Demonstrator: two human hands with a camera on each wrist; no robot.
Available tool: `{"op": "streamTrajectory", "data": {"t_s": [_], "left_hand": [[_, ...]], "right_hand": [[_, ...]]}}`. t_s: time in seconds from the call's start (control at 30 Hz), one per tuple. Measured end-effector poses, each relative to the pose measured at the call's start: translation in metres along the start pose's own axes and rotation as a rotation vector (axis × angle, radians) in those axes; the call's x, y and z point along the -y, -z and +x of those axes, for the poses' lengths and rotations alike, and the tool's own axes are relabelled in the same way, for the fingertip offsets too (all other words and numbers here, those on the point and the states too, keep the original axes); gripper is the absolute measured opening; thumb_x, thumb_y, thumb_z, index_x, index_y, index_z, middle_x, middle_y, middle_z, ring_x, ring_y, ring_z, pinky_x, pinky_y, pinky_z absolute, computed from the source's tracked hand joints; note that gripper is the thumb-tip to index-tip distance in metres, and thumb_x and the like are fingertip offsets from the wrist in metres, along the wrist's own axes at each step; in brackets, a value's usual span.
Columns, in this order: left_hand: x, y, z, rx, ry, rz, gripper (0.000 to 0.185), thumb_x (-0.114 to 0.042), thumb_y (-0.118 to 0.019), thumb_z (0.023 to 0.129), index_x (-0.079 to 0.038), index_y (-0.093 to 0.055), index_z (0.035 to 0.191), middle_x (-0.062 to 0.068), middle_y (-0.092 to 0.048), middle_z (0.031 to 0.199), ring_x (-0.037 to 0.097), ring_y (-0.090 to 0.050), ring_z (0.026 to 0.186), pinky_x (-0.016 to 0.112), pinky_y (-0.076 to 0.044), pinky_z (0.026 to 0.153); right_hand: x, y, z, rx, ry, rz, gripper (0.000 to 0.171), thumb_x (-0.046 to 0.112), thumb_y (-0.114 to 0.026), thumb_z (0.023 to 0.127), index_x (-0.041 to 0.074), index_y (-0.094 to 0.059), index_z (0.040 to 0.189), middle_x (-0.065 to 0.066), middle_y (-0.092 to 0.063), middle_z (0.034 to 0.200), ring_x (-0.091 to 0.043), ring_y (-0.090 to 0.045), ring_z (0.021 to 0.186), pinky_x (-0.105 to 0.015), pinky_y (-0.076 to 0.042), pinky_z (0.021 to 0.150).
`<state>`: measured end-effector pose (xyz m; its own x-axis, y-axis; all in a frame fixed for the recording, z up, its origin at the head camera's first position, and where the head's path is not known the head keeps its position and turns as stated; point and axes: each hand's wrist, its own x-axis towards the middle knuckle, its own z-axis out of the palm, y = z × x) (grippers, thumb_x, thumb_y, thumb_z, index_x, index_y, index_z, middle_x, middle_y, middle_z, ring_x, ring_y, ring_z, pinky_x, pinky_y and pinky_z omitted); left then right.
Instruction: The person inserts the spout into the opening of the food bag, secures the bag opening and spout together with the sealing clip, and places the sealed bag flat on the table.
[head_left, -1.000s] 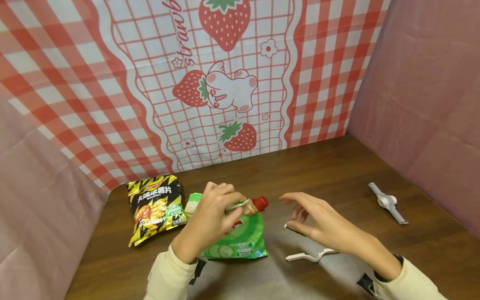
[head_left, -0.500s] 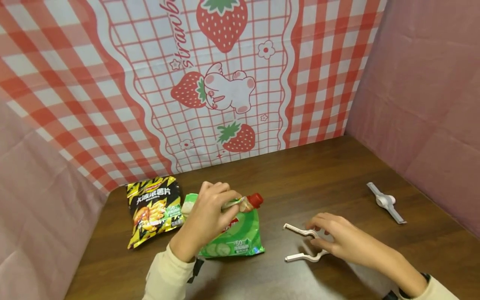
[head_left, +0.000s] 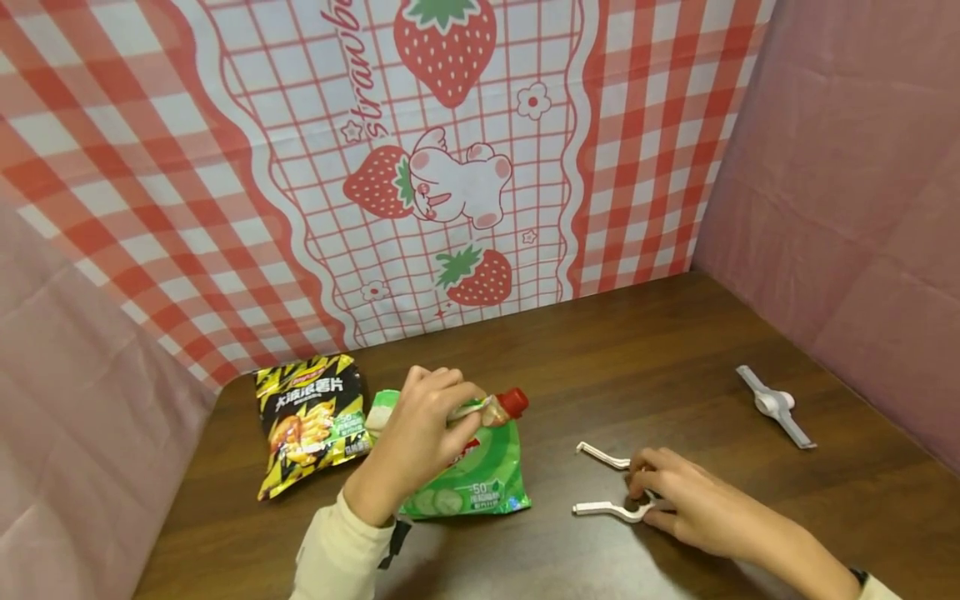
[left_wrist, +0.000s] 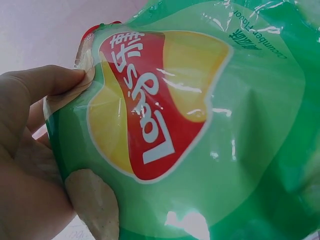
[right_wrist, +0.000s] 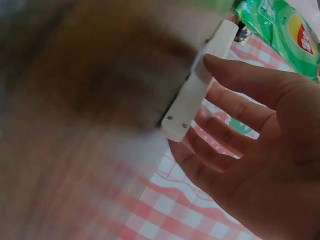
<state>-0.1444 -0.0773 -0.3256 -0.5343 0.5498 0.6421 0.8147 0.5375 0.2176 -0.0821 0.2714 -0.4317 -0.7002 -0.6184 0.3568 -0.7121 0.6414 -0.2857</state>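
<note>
My left hand (head_left: pixel 450 414) pinches the folded top of a green cucumber-flavour chip bag (head_left: pixel 480 479) and holds it up off the brown table (head_left: pixel 660 350). In the left wrist view the bag (left_wrist: pixel 200 125) fills the frame, with the thumb (left_wrist: pixel 45 85) pressed on its upper edge. My right hand (head_left: pixel 642 492) lies low on the table, its fingers curled round the hinged end of a white bag clip (head_left: pixel 603 507) whose two arms spread open toward the bag. The right wrist view shows one clip arm (right_wrist: pixel 197 92) against my fingers (right_wrist: pixel 235 97).
A black-and-yellow chip bag (head_left: pixel 311 417) lies flat left of the green one. A second, grey-white clip (head_left: pixel 775 405) rests at the right, near the pink side wall. A strawberry-print checked cloth (head_left: pixel 450 167) forms the back wall.
My right hand came down from hovering above the table and took hold of the white clip. The left hand kept its pinch on the green bag.
</note>
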Motion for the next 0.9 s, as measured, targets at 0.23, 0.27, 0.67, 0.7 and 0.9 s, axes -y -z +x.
{"op": "streamTrajectory", "data": {"t_s": [0.23, 0.27, 0.67, 0.7, 0.9], "left_hand": [[-0.001, 0.0, 0.0, -0.003, -0.004, 0.004, 0.01, -0.004, -0.071, 0.08, -0.014, -0.073, 0.083, -0.009, -0.054, 0.072, 0.006, -0.048, 0.068, 0.031, -0.034, 0.071], [-0.001, 0.0, 0.0, -0.004, -0.004, 0.005, 0.01, -0.004, -0.071, 0.08, -0.014, -0.073, 0.083, -0.009, -0.055, 0.072, 0.006, -0.048, 0.068, 0.031, -0.034, 0.071], [-0.001, 0.0, -0.001, -0.006, -0.001, 0.007, 0.011, -0.004, -0.071, 0.08, -0.014, -0.072, 0.083, -0.01, -0.054, 0.071, 0.006, -0.047, 0.067, 0.03, -0.034, 0.071], [-0.001, 0.0, -0.001, -0.005, -0.001, 0.008, 0.011, -0.003, -0.071, 0.08, -0.014, -0.072, 0.083, -0.01, -0.054, 0.071, 0.006, -0.047, 0.067, 0.03, -0.034, 0.071], [-0.002, 0.0, 0.0, -0.003, 0.0, 0.01, 0.011, -0.004, -0.071, 0.081, -0.014, -0.073, 0.084, -0.01, -0.054, 0.071, 0.007, -0.047, 0.068, 0.031, -0.034, 0.072]], "right_hand": [[-0.004, -0.002, 0.0, -0.016, 0.021, -0.015, 0.036, 0.008, -0.086, 0.07, 0.028, -0.06, 0.085, 0.012, -0.059, 0.103, -0.005, -0.052, 0.091, -0.028, -0.048, 0.068], [-0.004, -0.001, 0.0, -0.006, 0.013, -0.016, 0.036, 0.008, -0.086, 0.071, 0.027, -0.059, 0.084, 0.013, -0.059, 0.101, -0.004, -0.051, 0.089, -0.027, -0.047, 0.066], [-0.006, 0.001, 0.007, -0.032, 0.051, 0.024, 0.034, 0.005, -0.085, 0.072, 0.024, -0.058, 0.079, 0.012, -0.059, 0.092, -0.001, -0.051, 0.081, -0.024, -0.046, 0.061], [-0.006, 0.001, 0.008, -0.04, 0.054, 0.026, 0.033, 0.005, -0.085, 0.072, 0.024, -0.058, 0.08, 0.012, -0.059, 0.092, -0.001, -0.052, 0.081, -0.024, -0.047, 0.061], [0.0, 0.009, 0.017, -0.046, 0.018, 0.048, 0.025, 0.004, -0.083, 0.076, 0.021, -0.067, 0.086, 0.006, -0.065, 0.098, -0.005, -0.06, 0.085, -0.022, -0.054, 0.067]]}}
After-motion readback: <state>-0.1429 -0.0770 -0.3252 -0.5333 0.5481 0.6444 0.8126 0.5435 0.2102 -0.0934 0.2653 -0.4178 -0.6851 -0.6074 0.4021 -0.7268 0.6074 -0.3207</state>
